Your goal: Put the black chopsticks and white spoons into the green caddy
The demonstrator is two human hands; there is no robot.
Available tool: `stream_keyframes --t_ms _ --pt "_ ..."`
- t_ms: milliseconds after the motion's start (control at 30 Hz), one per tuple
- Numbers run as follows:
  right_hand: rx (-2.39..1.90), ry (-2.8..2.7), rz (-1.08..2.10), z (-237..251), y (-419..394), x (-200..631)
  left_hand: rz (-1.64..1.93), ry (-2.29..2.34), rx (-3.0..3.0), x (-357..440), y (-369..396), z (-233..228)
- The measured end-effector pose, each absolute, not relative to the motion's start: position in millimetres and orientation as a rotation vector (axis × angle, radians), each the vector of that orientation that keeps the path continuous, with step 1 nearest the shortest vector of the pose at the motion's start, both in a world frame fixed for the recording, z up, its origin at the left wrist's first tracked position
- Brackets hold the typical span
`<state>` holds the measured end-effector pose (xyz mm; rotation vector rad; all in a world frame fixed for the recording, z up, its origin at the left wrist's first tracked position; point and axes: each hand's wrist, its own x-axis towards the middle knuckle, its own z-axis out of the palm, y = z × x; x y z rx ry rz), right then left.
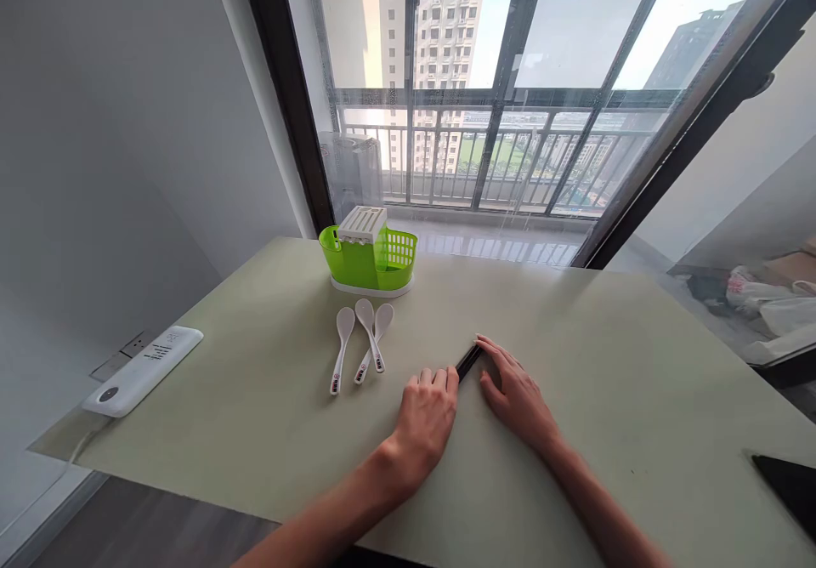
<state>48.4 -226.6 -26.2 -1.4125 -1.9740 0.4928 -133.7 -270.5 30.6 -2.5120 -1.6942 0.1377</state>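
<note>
A slim bundle of black chopsticks [469,362] lies slantwise low over the table between my hands. My left hand [427,419] is closed around its near end, with the fingers curled and hiding the rest of the length. At the far end, the stretched fingertips of my right hand [516,394] touch the chopsticks, while its thumb stands apart from the fingers. To the left of my hands lie white spoons: one apart [342,343], and two crossing each other, an upper spoon [368,326] over a lower spoon [381,330].
Behind the spoons stands a green utensil basket [360,264] with a white slotted top and white base. A white power strip [146,370] rests at the table's left edge. A dark flat object [790,487] sits at the right edge. Glass doors rise beyond the table [574,338].
</note>
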Motion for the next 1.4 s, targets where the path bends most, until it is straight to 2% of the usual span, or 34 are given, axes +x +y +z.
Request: stream_keyframes --t_ms 333,500,667,967,1400 --pt "-1.401 -1.896 0.513 -24 -230 46 -0.357 -1.8 -2.216 -181 -254 62" --pt "-1.436 -1.772 0.533 -23 -230 45 -0.099 -2.068 -1.909 -219 -228 65" --pt "-1.449 -1.72 0.549 -20 -232 44 0.125 -2.176 -1.856 -234 -233 66" --pt "-1.462 -1.744 0.546 -19 -234 44 0.162 -2.305 -1.869 -244 -242 74" --pt "-1.453 -1.78 0.546 -21 -234 46 0.155 -2.216 -2.106 -239 -237 45"
